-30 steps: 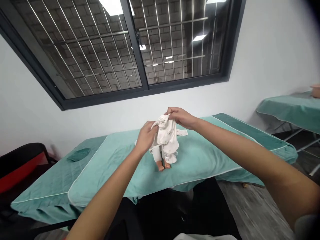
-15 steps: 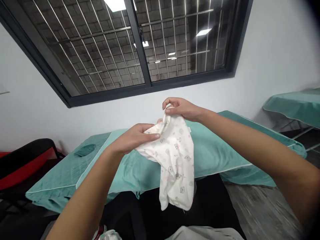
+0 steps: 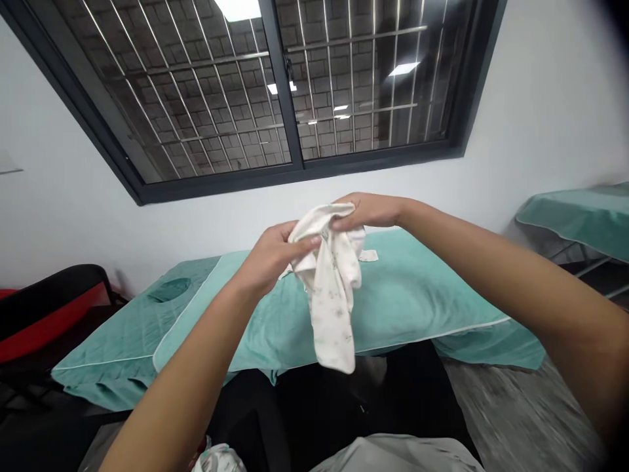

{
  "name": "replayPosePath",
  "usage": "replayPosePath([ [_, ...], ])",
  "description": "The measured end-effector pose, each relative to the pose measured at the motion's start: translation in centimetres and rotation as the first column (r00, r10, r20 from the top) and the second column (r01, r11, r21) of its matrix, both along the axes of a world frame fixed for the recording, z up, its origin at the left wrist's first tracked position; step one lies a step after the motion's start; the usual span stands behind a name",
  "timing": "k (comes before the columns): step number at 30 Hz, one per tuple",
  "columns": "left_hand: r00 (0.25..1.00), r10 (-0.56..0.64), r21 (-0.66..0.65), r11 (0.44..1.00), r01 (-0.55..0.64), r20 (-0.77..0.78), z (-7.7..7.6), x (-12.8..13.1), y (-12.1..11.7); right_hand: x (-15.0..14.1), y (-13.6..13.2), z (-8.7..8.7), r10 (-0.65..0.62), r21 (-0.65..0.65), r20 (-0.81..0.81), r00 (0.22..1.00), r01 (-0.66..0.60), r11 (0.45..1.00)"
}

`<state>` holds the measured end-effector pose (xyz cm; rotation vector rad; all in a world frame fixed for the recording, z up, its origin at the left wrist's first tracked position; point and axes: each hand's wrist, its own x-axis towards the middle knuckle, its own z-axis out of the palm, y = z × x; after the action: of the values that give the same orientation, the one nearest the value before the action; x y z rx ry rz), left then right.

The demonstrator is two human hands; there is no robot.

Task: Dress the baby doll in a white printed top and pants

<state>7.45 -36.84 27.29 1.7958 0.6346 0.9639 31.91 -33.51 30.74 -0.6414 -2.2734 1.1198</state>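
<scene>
A white baby garment (image 3: 334, 308) with a small printed pattern hangs bunched in the air between my two hands, its lower end dangling over the bed's front edge. My left hand (image 3: 278, 255) grips its left side, thumb across the front and fingers behind the cloth. Opposite it, my right hand (image 3: 368, 211) pinches the upper right edge. Cloth hides some fingertips of both hands. Just behind, a small piece of pale printed cloth (image 3: 368, 255) shows on the green bed cover (image 3: 407, 282); whether it joins the garment I cannot tell.
A second green-covered bed (image 3: 580, 216) stands at the right. At the left is a black and red chair (image 3: 63, 308). Ahead, a barred window (image 3: 295, 98) is set in the white wall. More printed cloth (image 3: 219, 457) lies low by my lap, beside the bed.
The garment has been turned and gathered up between my hands; its dangling end is narrower and higher. My right hand's fingers have moved in behind the cloth. The view has shifted slightly.
</scene>
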Motion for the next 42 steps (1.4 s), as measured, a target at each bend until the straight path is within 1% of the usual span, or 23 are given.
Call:
replayPosePath([
  [3,0.984,0.076,0.017,0.997,-0.080,0.162,-0.5,0.7,0.5,-0.9,-1.1,-0.7,0.096,-0.077,0.219,0.971,-0.081,0.994],
  [5,0.975,0.087,-0.014,0.996,-0.086,0.203,-1.3,1.3,1.0,-1.7,-1.3,-1.3,0.089,-0.106,0.236,0.968,-0.065,0.992],
  [7,0.967,0.096,-0.062,0.995,-0.084,0.236,-2.2,1.8,1.5,-2.1,-0.9,-2.1,0.039,-0.118,0.132,0.991,-0.023,0.993],
  [9,0.957,0.103,-0.114,0.991,-0.074,0.271,-3.2,2.0,2.0,-2.2,0.1,-3.1,0.006,-0.154,-0.072,0.997,-0.017,0.988],
  [11,0.959,0.090,-0.171,0.984,-0.044,0.269,-4.2,2.0,2.4,-2.1,1.5,-4.3,-0.027,-0.208,-0.301,0.953,-0.038,0.977],
  [13,0.978,0.022,-0.222,0.975,0.025,0.208,-5.0,1.7,3.0,-1.8,2.7,-5.7,-0.074,-0.262,-0.463,0.883,-0.056,0.964],
  [16,0.989,-0.133,-0.289,0.946,0.144,0.059,-6.3,1.4,4.2,-1.5,4.1,-8.1,-0.143,-0.349,-0.547,0.825,-0.070,0.934],
  [18,0.989,-0.145,-0.313,0.938,0.147,0.029,-7.2,1.5,5.3,-1.2,4.7,-9.7,-0.172,-0.410,-0.529,0.831,-0.072,0.909],
  [20,0.993,-0.048,-0.303,0.949,0.080,0.112,-8.3,2.0,6.6,-0.7,5.2,-11.0,-0.161,-0.452,-0.453,0.877,-0.070,0.889],
  [21,0.984,0.015,-0.295,0.955,0.038,0.175,-8.9,2.3,7.2,-0.4,5.5,-11.5,-0.119,-0.463,-0.369,0.922,-0.071,0.883],
  [23,0.956,0.103,-0.290,0.957,-0.020,0.273,-10.2,3.0,8.3,0.3,6.0,-12.2,0.027,-0.470,-0.123,0.992,-0.082,0.879],
  [24,0.946,0.122,-0.298,0.954,-0.029,0.300,-10.7,3.2,8.7,0.7,6.4,-12.4,0.095,-0.465,-0.011,0.995,-0.089,0.881],
  [25,0.941,0.128,-0.316,0.949,-0.024,0.312,-11.3,3.4,9.0,0.9,6.8,-12.6,0.131,-0.453,0.050,0.990,-0.094,0.886],
  [26,0.943,0.119,-0.340,0.941,-0.007,0.310,-11.8,3.4,9.2,1.1,7.2,-12.8,0.124,-0.437,0.045,0.991,-0.093,0.894],
  [27,0.951,0.091,-0.367,0.930,0.025,0.295,-12.2,3.3,9.4,1.2,7.6,-12.9,0.086,-0.424,-0.019,0.996,-0.086,0.901],
  [29,0.977,-0.025,-0.427,0.897,0.116,0.212,-12.7,2.9,9.8,1.2,8.5,-13.5,-0.024,-0.431,-0.199,0.980,-0.066,0.900],
  [31,0.984,-0.139,-0.470,0.865,0.177,0.116,-13.0,2.5,10.4,1.0,9.1,-14.3,-0.090,-0.468,-0.311,0.946,-0.070,0.881],
  [32,0.985,-0.141,-0.474,0.863,0.173,0.103,-13.0,2.4,10.7,0.8,9.2,-14.7,-0.100,-0.485,-0.331,0.938,-0.079,0.871],
  [34,0.985,-0.030,-0.445,0.889,0.103,0.168,-13.2,2.5,11.5,0.5,9.4,-15.7,-0.057,-0.513,-0.304,0.951,-0.113,0.851],
  [36,0.960,0.086,-0.422,0.906,0.035,0.265,-13.6,3.0,12.1,0.4,9.5,-16.5,0.042,-0.543,-0.184,0.982,-0.137,0.828],
  [37,0.951,0.108,-0.426,0.904,0.027,0.289,-13.9,3.2,12.4,0.5,9.7,-16.7,0.088,-0.558,-0.117,0.989,-0.139,0.818],
  [39,0.954,0.087,-0.462,0.885,0.057,0.286,-14.5,3.5,12.8,0.8,10.1,-17.1,0.090,-0.549,-0.098,0.991,-0.129,0.826],
  [42,0.980,-0.068,-0.525,0.836,0.159,0.188,-15.1,3.1,13.3,1.3,11.0,-17.6,-0.045,-0.505,-0.313,0.949,-0.127,0.854],
])
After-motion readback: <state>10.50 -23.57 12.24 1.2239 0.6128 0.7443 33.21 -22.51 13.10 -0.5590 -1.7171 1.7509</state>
